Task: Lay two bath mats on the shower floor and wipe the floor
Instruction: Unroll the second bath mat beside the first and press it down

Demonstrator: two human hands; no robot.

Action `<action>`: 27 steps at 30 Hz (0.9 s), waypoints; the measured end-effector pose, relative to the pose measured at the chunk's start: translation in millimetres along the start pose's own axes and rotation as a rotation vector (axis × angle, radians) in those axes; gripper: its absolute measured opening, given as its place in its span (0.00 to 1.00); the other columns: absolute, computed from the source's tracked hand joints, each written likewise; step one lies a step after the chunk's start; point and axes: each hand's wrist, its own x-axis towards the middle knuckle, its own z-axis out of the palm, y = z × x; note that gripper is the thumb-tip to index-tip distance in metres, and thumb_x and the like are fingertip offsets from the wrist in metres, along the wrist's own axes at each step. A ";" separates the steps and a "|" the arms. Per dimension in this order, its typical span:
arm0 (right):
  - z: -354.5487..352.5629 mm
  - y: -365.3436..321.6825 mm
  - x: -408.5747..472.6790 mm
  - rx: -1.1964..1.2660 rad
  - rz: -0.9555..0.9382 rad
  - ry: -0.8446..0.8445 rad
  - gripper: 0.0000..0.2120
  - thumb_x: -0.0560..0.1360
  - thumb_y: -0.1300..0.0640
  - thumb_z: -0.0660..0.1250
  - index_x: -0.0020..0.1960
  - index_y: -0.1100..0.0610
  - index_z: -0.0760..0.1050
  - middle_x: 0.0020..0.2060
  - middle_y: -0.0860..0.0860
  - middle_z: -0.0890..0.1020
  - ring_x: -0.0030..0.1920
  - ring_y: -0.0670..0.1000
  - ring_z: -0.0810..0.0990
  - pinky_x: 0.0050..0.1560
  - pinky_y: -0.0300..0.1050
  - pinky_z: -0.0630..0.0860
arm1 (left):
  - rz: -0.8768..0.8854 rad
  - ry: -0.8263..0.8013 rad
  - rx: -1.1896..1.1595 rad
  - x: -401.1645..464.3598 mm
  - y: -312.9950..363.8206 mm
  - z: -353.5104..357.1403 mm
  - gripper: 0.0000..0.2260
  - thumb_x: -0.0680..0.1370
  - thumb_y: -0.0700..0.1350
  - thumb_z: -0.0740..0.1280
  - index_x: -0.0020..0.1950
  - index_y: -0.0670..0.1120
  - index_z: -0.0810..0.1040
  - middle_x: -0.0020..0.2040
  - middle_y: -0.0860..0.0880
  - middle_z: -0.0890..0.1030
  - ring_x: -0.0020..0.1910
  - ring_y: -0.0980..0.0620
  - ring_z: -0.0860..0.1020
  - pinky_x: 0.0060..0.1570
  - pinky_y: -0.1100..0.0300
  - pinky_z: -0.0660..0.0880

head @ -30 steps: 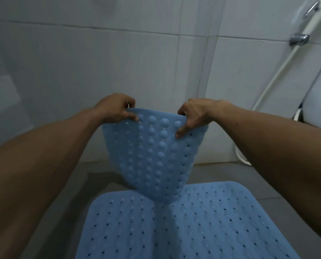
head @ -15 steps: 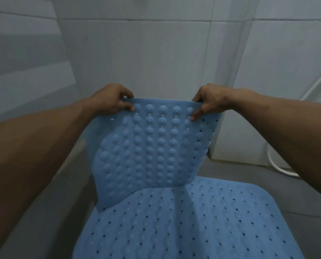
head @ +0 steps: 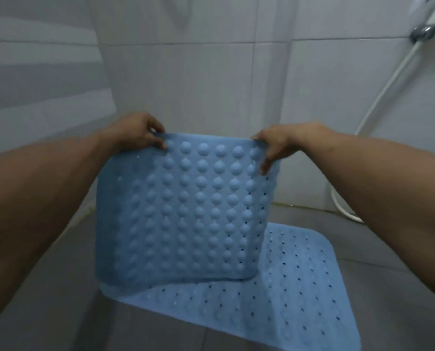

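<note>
Grey shower floor (head: pixel 46 312), first mat (head: pixel 300 287) lying flat. Second mat (head: pixel 186 211) hangs over it, suction cups facing us, left hand (head: pixel 138 134) and right hand (head: pixel 278 143) pinching its top corners. Next, probably: lower it beside the first.

Hanging blue mat (head: pixel 186 211) over flat mat (head: pixel 300 287)
</note>
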 end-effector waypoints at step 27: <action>-24.1 -75.0 -63.2 -0.039 0.242 0.137 0.18 0.80 0.40 0.62 0.42 0.51 0.81 0.44 0.51 0.85 0.48 0.55 0.81 0.50 0.47 0.74 | -0.001 -0.085 0.072 -66.0 -71.4 -47.1 0.12 0.71 0.48 0.76 0.50 0.43 0.84 0.47 0.42 0.83 0.43 0.45 0.77 0.45 0.58 0.70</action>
